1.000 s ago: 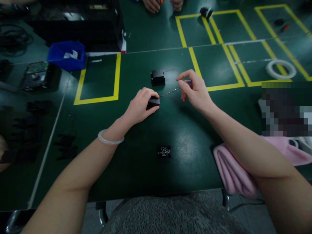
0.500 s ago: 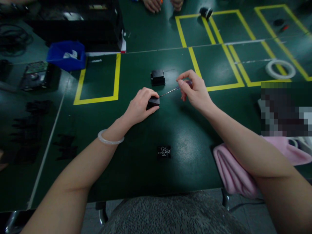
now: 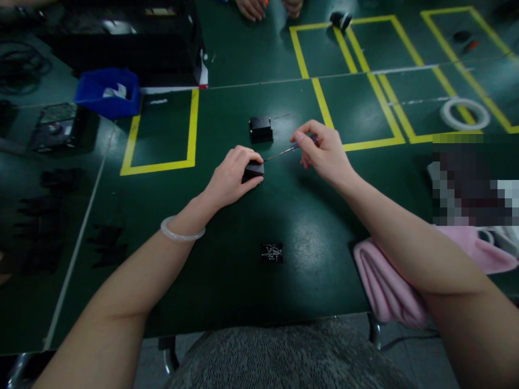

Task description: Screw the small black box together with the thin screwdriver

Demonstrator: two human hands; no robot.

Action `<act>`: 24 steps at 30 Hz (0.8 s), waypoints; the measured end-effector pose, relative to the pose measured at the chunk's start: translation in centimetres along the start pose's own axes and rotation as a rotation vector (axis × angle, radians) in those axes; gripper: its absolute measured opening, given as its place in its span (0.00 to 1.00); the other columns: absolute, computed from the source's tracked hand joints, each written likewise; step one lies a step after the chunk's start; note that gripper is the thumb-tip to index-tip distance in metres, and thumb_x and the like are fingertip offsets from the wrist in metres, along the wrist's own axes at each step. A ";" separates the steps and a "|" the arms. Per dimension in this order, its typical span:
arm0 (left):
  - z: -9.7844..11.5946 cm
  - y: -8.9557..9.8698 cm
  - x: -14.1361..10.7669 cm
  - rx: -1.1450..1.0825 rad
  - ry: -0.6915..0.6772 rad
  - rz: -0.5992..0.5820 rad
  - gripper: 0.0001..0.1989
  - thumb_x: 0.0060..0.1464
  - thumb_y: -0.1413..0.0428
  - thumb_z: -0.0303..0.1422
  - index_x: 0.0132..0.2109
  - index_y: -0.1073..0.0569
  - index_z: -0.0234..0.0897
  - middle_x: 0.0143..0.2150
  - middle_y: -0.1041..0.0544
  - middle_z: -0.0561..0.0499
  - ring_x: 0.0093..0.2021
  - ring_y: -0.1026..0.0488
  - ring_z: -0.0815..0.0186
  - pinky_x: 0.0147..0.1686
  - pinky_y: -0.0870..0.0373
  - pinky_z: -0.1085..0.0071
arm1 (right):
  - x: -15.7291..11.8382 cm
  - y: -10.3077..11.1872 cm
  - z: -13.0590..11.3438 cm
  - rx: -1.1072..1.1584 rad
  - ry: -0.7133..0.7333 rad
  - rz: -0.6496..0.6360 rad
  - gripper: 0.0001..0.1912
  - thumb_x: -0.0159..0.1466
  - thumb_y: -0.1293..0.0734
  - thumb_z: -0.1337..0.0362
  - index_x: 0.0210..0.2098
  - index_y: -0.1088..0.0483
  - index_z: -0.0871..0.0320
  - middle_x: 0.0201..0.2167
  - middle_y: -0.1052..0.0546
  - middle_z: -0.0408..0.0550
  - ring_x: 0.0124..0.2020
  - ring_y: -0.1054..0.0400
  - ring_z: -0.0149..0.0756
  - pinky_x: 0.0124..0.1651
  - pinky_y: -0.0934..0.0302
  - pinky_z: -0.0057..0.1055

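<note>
My left hand (image 3: 234, 175) is closed around a small black block-shaped part (image 3: 254, 169) and holds it against the green table. Between the fingers and thumb of my right hand (image 3: 320, 148) is a screwdriver (image 3: 288, 149). Its thin shaft points left, and the tip meets the block's upper right edge beside my left fingertips. Just beyond stands a second black block (image 3: 260, 129) with small shiny bits at its sides. Closer to me, several silver screws (image 3: 272, 252) lie on a small dark tray or pad.
Dark parts (image 3: 40, 216) and a blue bin (image 3: 107, 93) lie at left, before a large black case (image 3: 130, 43). At right are a white tape roll (image 3: 464, 114) and pink cloth (image 3: 385, 281). Another person's hands (image 3: 251, 7) show at the far edge.
The whole view has shifted very slightly. My right hand sits a touch lower, with the screwdriver tip still at the block; my left hand keeps the same hold.
</note>
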State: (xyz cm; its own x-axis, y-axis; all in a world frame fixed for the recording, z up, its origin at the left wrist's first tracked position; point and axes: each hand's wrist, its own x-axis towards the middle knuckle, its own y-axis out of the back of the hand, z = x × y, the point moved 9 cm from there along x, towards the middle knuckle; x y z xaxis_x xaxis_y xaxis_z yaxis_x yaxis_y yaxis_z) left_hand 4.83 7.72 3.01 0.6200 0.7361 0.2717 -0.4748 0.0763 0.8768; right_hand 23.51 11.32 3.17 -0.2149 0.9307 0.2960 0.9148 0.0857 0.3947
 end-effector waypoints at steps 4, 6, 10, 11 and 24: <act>0.0 0.0 0.0 0.011 -0.004 0.002 0.15 0.65 0.42 0.32 0.56 0.33 0.38 0.57 0.27 0.41 0.58 0.29 0.51 0.58 0.31 0.53 | 0.0 0.1 -0.3 -0.014 -0.007 0.006 0.15 0.73 0.37 0.48 0.40 0.31 0.52 0.19 0.38 0.38 0.18 0.39 0.31 0.24 0.41 0.31; -0.1 0.0 0.0 0.011 -0.007 0.008 0.15 0.65 0.42 0.32 0.56 0.32 0.38 0.57 0.27 0.41 0.58 0.29 0.51 0.58 0.31 0.53 | 0.0 0.1 -0.4 -0.013 -0.006 0.006 0.12 0.73 0.36 0.50 0.43 0.31 0.51 0.20 0.35 0.38 0.19 0.38 0.31 0.24 0.40 0.31; -0.1 0.0 0.0 0.009 -0.003 0.007 0.15 0.65 0.42 0.32 0.56 0.32 0.38 0.57 0.27 0.41 0.58 0.29 0.51 0.58 0.30 0.53 | 0.0 0.1 -0.1 -0.004 0.001 -0.005 0.12 0.72 0.36 0.50 0.47 0.32 0.50 0.24 0.32 0.39 0.22 0.35 0.32 0.26 0.37 0.32; -0.1 0.0 0.0 0.011 -0.003 0.007 0.14 0.65 0.42 0.32 0.56 0.32 0.38 0.57 0.27 0.41 0.58 0.29 0.51 0.58 0.30 0.53 | 0.1 0.1 0.0 -0.002 -0.001 -0.004 0.12 0.72 0.36 0.49 0.46 0.32 0.50 0.24 0.32 0.39 0.22 0.34 0.32 0.26 0.37 0.32; -0.2 -0.1 0.0 0.021 -0.011 0.013 0.14 0.65 0.42 0.32 0.56 0.32 0.38 0.56 0.27 0.42 0.57 0.29 0.52 0.58 0.30 0.53 | 0.0 0.1 -0.5 0.022 0.042 0.022 0.13 0.73 0.35 0.50 0.45 0.33 0.52 0.22 0.33 0.37 0.18 0.37 0.28 0.23 0.40 0.30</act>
State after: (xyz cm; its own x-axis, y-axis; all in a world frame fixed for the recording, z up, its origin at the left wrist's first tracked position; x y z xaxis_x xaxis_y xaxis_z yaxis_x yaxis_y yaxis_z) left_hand 4.80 7.85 2.86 0.6207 0.7292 0.2879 -0.4700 0.0521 0.8811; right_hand 23.48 11.11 3.66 -0.2085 0.9166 0.3410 0.9266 0.0735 0.3688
